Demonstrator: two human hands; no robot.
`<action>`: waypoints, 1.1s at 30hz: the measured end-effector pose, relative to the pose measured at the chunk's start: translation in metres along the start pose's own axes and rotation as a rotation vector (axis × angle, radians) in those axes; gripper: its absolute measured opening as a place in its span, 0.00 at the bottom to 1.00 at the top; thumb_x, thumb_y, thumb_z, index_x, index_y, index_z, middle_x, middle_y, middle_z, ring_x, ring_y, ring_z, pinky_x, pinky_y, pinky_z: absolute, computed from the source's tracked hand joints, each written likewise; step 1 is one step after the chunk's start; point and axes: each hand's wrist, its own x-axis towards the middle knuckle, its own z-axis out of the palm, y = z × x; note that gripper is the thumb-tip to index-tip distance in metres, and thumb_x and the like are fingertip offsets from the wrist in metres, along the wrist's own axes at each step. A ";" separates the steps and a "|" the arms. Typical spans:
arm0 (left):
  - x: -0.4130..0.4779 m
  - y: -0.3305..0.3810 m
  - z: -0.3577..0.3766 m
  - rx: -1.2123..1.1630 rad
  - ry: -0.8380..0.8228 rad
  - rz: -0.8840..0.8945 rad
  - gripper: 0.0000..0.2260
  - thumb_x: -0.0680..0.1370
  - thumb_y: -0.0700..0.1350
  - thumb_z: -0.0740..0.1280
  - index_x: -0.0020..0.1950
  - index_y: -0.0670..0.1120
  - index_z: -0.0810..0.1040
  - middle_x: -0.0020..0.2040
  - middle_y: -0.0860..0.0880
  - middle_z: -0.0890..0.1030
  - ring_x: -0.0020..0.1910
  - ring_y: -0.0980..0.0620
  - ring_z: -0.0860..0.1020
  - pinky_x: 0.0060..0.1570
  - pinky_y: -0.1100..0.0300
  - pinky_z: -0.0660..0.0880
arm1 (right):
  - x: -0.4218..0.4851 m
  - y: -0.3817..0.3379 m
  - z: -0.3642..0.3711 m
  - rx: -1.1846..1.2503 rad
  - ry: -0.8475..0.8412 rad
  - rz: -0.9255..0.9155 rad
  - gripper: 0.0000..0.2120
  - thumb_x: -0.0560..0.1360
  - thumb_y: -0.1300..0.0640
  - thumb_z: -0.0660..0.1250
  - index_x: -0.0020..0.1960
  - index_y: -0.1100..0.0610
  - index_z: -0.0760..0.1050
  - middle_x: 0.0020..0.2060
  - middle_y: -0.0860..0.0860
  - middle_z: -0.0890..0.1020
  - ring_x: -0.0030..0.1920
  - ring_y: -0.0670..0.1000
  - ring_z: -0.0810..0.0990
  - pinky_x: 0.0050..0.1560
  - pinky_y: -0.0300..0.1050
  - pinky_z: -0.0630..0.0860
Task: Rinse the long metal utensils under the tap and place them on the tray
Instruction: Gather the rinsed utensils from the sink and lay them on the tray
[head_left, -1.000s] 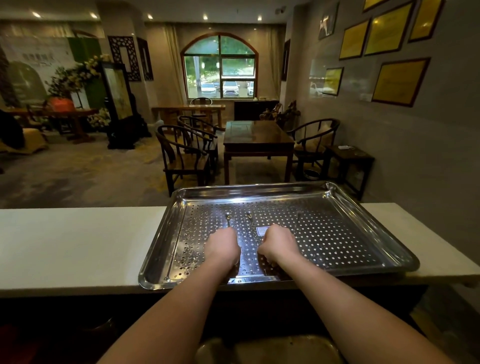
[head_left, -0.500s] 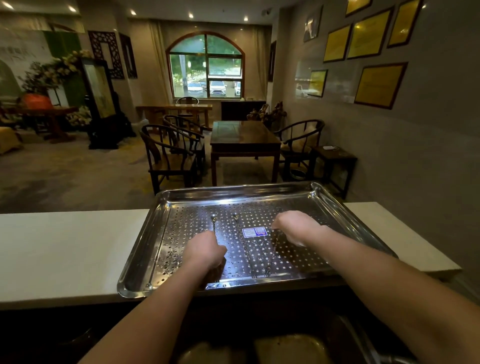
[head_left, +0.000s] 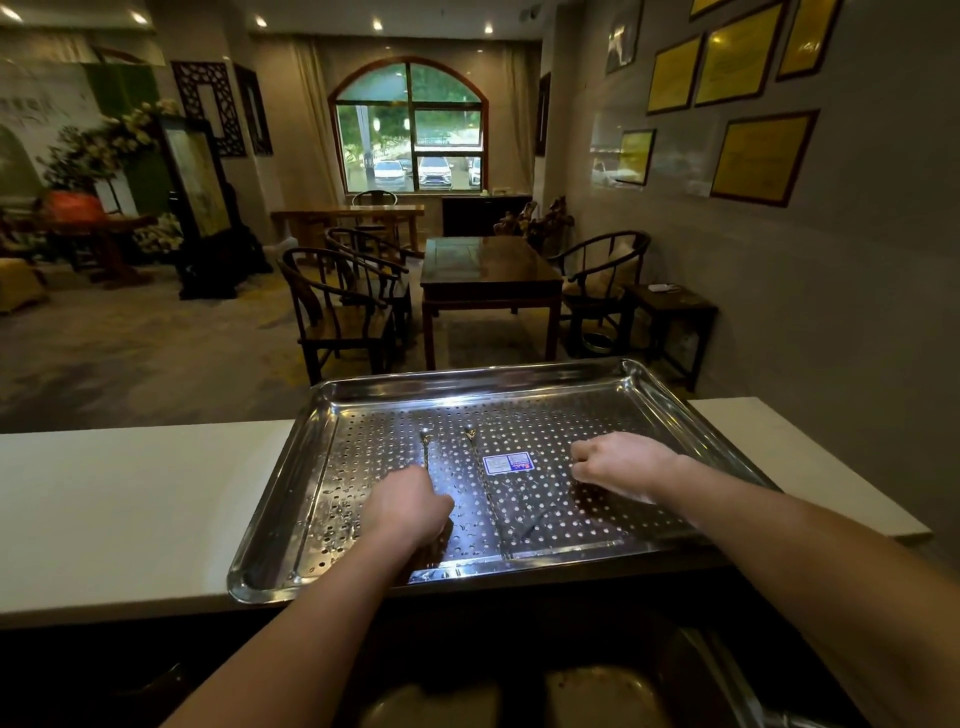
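A perforated steel tray (head_left: 670, 415) lies on the white counter. Two long thin metal utensils rest on it side by side, pointing away from me. The left utensil (head_left: 426, 448) runs back under my left hand (head_left: 405, 512), whose fingers are curled down over its handle end. The right utensil (head_left: 480, 467) lies free beside a blue and white sticker (head_left: 508, 462). My right hand (head_left: 618, 462) is a closed fist on the tray's right half, apart from both utensils, with nothing visible in it.
The white counter (head_left: 130, 509) extends left and right of the tray. A dark sink (head_left: 519, 696) lies below its near edge, with a metal edge at the bottom right. Beyond the counter are wooden chairs (head_left: 337, 306) and a table (head_left: 488, 270).
My right hand has let go of the right utensil and moved right across the tray. My left hand stays over the left utensil's handle. The view has shifted slightly.
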 end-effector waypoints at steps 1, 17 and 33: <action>0.000 0.000 0.000 0.000 -0.001 0.000 0.09 0.69 0.50 0.65 0.36 0.44 0.77 0.32 0.47 0.79 0.34 0.47 0.79 0.34 0.60 0.74 | 0.001 0.000 0.004 0.022 -0.004 0.030 0.07 0.77 0.57 0.68 0.55 0.56 0.76 0.52 0.51 0.77 0.47 0.50 0.77 0.44 0.39 0.73; 0.003 0.000 0.003 0.037 -0.008 -0.008 0.07 0.70 0.48 0.65 0.37 0.45 0.77 0.36 0.48 0.80 0.38 0.47 0.79 0.36 0.59 0.75 | 0.034 -0.035 0.000 0.788 0.078 0.950 0.07 0.72 0.59 0.69 0.36 0.56 0.74 0.32 0.50 0.77 0.31 0.50 0.76 0.28 0.43 0.70; 0.002 0.002 0.002 0.056 -0.013 -0.004 0.04 0.72 0.43 0.66 0.38 0.45 0.76 0.41 0.45 0.81 0.41 0.44 0.80 0.42 0.55 0.78 | 0.061 -0.073 -0.016 0.846 0.189 0.903 0.06 0.73 0.57 0.74 0.40 0.57 0.80 0.35 0.51 0.82 0.38 0.50 0.81 0.34 0.44 0.76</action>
